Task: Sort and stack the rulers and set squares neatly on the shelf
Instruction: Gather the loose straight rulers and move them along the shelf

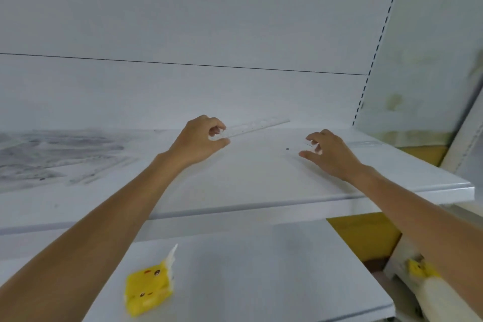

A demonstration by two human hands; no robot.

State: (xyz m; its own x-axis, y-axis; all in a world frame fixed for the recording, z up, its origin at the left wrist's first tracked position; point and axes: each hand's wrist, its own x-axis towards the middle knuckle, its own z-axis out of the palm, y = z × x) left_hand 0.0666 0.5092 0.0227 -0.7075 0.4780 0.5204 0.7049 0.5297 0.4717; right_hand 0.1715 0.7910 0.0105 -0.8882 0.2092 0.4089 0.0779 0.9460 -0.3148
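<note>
A white shelf (248, 180) runs across the view, with a white back panel behind it and a slotted upright (376, 42) at its right end. On the shelf's left part lies a blurred heap of clear rulers and set squares (47, 154), well apart from both hands. A small dark speck (287, 149) sits on the bare shelf between the hands. Below, on a lower shelf (261, 269), lies a yellow packet (149, 287) printed with cartoon faces. The left hand (201, 138), reaching in from the lower left, pinches the near end of a clear ruler (256, 127) between thumb and curled fingers. The ruler is near the back of the shelf, its long axis running from the hand toward the back right. The right hand (326, 151) hovers just over the shelf with fingers curled and thumb out; a second clear strip (366, 143) stretches rightward from behind it, and whether the fingers hold it cannot be told.
</note>
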